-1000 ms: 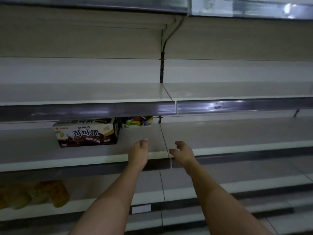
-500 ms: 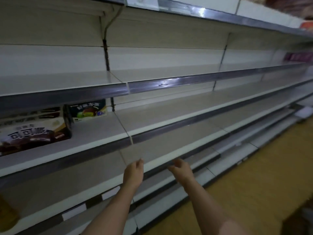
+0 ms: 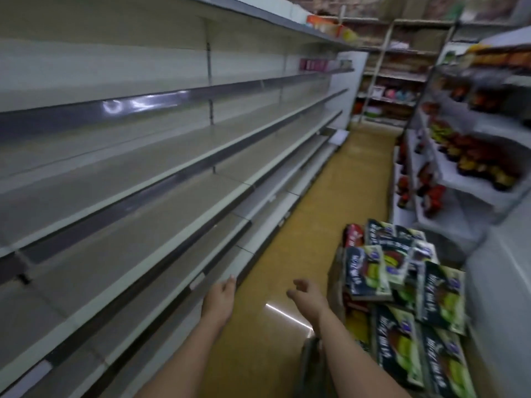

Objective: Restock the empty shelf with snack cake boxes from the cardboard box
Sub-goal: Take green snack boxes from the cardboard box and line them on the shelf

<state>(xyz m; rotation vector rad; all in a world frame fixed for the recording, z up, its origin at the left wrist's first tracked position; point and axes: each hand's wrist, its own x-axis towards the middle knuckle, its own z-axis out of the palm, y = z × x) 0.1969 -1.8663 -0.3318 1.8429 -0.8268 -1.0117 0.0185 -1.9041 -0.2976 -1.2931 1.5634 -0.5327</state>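
This is a small grocery shop aisle. From nine o'clock round to twelve runs a long gondola of bare metal shelves [image 3: 178, 168] with price-strip rails along their front edges, and at three o'clock a facing rack [image 3: 471, 156] carries rows of packaged goods. On the yellow floor [image 3: 339, 185] at four o'clock snack cake boxes [image 3: 402, 285] lie heaped, and more stocked shelving [image 3: 393, 81] closes the far end at one o'clock.
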